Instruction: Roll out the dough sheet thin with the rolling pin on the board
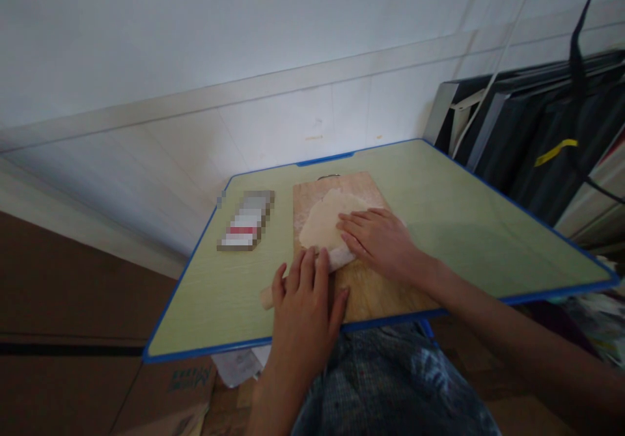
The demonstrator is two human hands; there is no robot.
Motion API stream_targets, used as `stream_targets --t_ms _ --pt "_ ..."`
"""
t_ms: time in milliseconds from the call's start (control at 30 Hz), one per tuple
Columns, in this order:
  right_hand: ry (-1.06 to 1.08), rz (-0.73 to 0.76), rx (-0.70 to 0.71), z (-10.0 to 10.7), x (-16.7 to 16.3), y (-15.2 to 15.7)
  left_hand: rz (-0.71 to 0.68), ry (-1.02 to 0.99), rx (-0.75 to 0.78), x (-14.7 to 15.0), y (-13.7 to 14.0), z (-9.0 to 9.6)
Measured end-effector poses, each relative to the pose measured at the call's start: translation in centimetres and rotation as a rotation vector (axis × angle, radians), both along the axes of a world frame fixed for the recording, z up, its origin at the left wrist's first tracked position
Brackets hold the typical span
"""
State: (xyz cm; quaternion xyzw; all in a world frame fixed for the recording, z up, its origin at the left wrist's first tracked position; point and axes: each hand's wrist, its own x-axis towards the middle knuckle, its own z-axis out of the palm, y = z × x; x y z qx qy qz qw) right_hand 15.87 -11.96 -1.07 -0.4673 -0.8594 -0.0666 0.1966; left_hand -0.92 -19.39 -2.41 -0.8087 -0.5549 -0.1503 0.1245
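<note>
A flattened sheet of pale dough (322,218) lies on a wooden board (381,286) dusted with flour. Across its near edge runs a wooden rolling pin (336,259), tilted up to the right, its left end sticking out past the board. My left hand (305,293) is closed over the pin's left part, fingers curved across the top and thumb on the near side. Flat on the dough's right side rests my right hand (383,241), fingers extended and close together. The pin's right end is hidden beneath this hand, so whether the palm presses on it cannot be seen.
The board sits on a pale green table (469,228) with a blue rim. A pixelated rectangular item (247,220) lies left of the board. A white wall (273,117) stands behind. Dark flat panels (517,143) lean at the right, and a cardboard box (161,397) is at lower left.
</note>
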Motion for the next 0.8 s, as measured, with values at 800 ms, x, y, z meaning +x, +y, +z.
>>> stream_targets --t_ms 800 --pt "-0.046 -0.017 -0.182 1.6 -1.3 7.2 -0.037 0.165 -0.203 -1.6 8.0 3.5"
